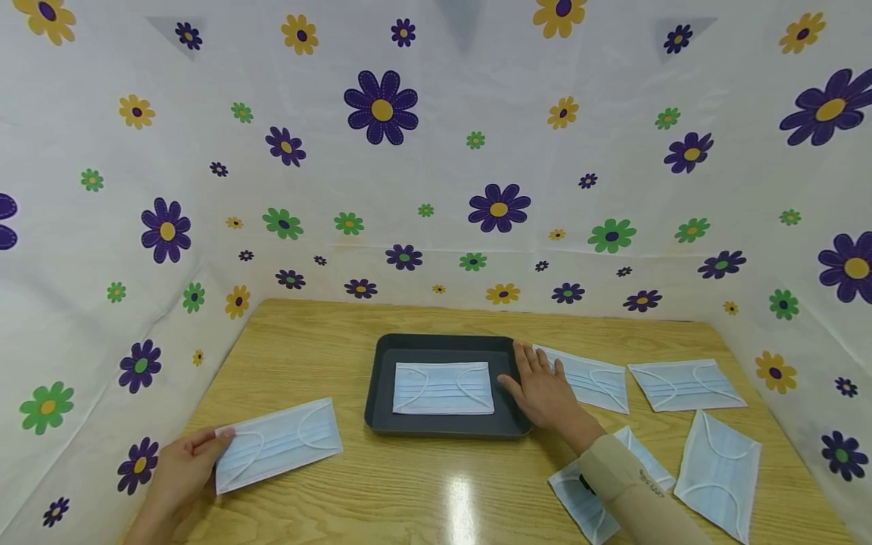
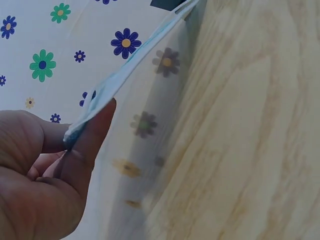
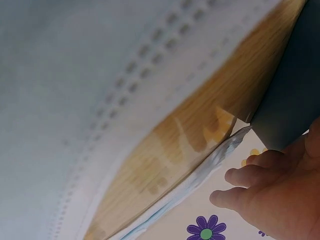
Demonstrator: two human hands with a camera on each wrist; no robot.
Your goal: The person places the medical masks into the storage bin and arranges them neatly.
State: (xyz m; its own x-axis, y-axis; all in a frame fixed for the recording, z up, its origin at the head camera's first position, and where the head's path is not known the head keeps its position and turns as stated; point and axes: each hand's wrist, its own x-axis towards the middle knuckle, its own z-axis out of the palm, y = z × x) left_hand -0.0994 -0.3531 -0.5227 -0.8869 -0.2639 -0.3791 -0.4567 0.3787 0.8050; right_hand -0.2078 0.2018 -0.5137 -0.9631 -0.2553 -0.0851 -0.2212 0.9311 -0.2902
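At the left of the table, my left hand (image 1: pixel 180 477) pinches one end of a pale blue face mask (image 1: pixel 282 446) between thumb and fingers. The left wrist view shows that mask edge-on, tilted off the wood. A dark grey tray (image 1: pixel 443 428) stands in the middle, with a face mask lying flat inside, ear loops (image 1: pixel 415 375) facing up. My right hand (image 1: pixel 545 390) rests at the tray's right rim, fingers extended. In the right wrist view, its loosely spread fingers (image 3: pixel 240 177) are beside the tray's dark wall (image 3: pixel 295 90).
Several more face masks lie on the right: one beside the right hand (image 1: pixel 599 384), one farther right (image 1: pixel 684 384), one nearer (image 1: pixel 722 469). Mask material (image 1: pixel 579 503) shows partly under the right sleeve (image 1: pixel 623 484). Flower-printed cloth (image 1: pixel 436 166) encloses the wooden table (image 1: pixel 306 333).
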